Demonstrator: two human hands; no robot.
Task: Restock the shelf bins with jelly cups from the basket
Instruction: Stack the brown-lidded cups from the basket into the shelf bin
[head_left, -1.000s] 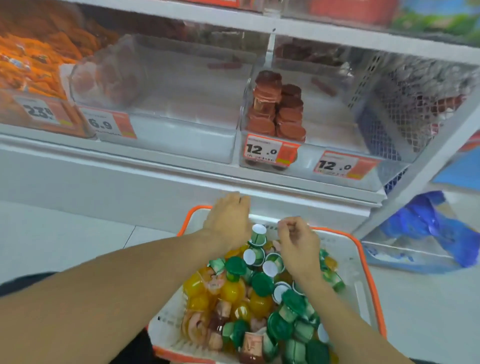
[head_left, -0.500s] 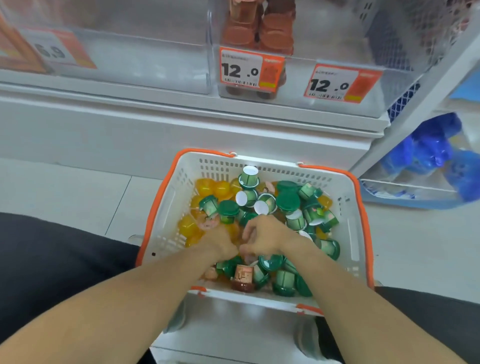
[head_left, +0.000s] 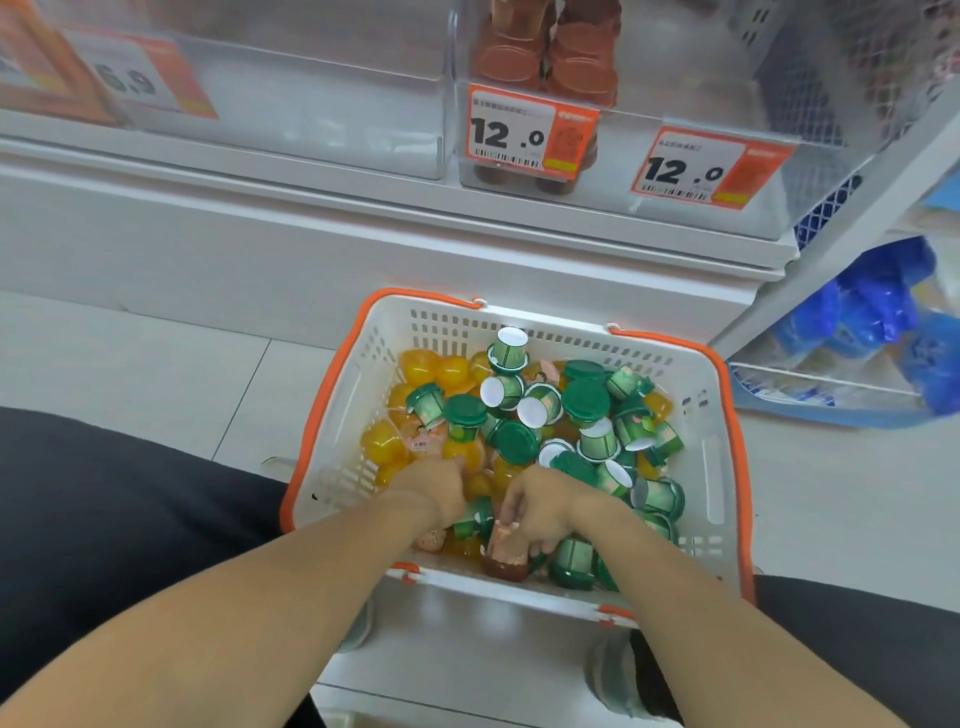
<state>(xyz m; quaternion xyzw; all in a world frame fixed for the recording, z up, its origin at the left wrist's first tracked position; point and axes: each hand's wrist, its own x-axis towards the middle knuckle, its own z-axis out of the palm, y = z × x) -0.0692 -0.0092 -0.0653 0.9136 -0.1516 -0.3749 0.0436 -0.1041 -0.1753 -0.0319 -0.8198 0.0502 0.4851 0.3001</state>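
Picking step. Lower centre of frame: left hand (head_left: 441, 491) is dug among yellow jelly cups (head_left: 387, 441) in basket (head_left: 332, 415), grip cannot be told; right hand (head_left: 545, 512) is clamped on brown cup (head_left: 504, 558). Next: lift needed to upper-centre bin (head_left: 623, 171).

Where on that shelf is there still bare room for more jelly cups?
The clear bin behind the 6.9 price tag looks bare. The next bin holds brown jelly cups at its left, with room to their right. The basket is crowded, both hands buried in it.
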